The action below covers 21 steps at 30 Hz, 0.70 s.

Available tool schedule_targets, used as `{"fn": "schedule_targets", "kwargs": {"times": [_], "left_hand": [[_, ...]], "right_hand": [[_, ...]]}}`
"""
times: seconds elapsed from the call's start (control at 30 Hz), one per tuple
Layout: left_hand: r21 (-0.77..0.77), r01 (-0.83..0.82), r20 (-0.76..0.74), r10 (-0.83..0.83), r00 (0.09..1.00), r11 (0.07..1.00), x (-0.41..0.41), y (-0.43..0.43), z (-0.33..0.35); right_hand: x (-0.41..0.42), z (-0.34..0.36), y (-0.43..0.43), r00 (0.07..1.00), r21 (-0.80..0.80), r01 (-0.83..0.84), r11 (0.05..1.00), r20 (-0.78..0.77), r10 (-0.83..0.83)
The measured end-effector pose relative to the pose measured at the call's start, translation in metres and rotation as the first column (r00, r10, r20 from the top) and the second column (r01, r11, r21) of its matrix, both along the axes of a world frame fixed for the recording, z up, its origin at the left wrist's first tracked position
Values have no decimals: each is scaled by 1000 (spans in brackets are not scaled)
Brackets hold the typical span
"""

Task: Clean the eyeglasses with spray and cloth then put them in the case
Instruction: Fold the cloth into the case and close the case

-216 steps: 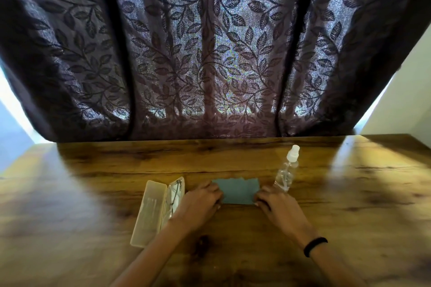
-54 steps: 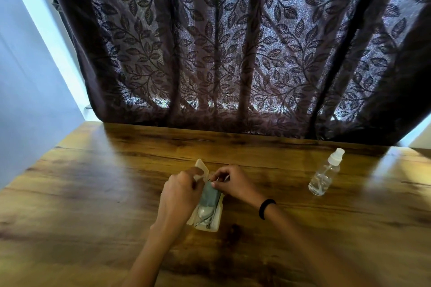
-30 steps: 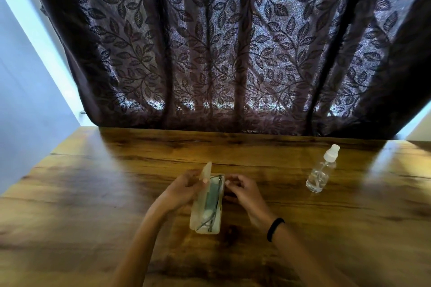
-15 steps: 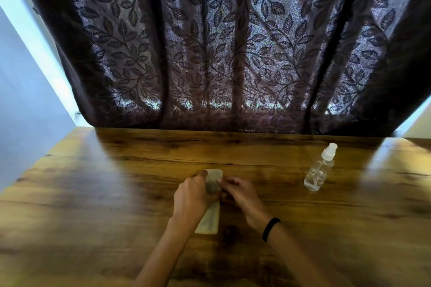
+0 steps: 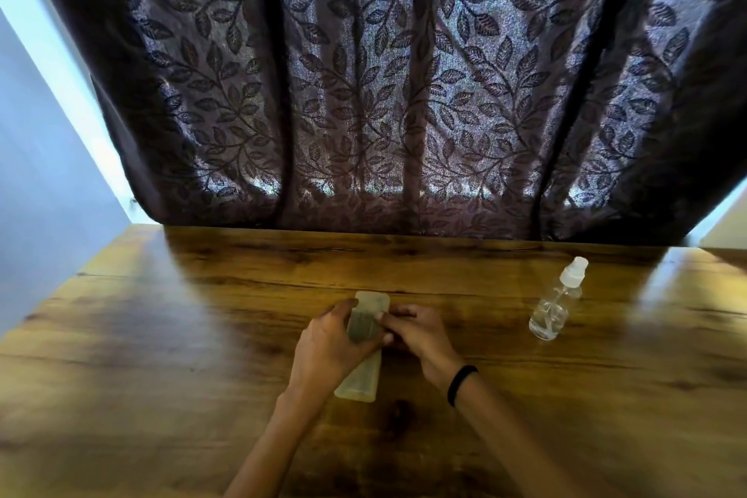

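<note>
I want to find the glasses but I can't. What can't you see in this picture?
All from the head view.
Glasses and cloth: not to be seen; only a dark blur shows through the case lid.
Case's middle and clasp: covered by the left hand and right hand.
Liquid level in the spray bottle: too small and clear.
Outside: hidden by the curtain.

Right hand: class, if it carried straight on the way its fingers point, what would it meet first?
The case: the right hand points left at it, fingertips apparently touching its lid. Just beyond lies the left hand, gripping the case's other side.
</note>
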<state>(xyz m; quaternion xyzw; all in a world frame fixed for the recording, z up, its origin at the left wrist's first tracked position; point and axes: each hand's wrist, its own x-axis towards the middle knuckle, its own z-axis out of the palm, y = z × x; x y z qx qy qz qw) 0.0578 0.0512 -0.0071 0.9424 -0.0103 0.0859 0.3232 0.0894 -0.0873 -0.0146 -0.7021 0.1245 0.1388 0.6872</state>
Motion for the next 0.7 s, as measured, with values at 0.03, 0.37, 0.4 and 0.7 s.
{"fn": "schedule_targets", "kwargs": {"times": [0.03,0.37,0.4,0.7], "left_hand": [[-19,0,7,0,1000,1000,2,0,0],[-69,-30,-30,28,999,997,38,0,0],[-72,-33,-33,31,999,997,39,-1,-1],[-47,-22,39,24,999,999,34,-4,-8]], "right_hand": [[4,1,1,1000,32,7,999,3,-7],[37,-1,17,992,-135,54,989,119,-38],[38,-2,17,991,-156,57,986,132,-37],[36,-6,13,988,-143,92,986,134,-72]]}}
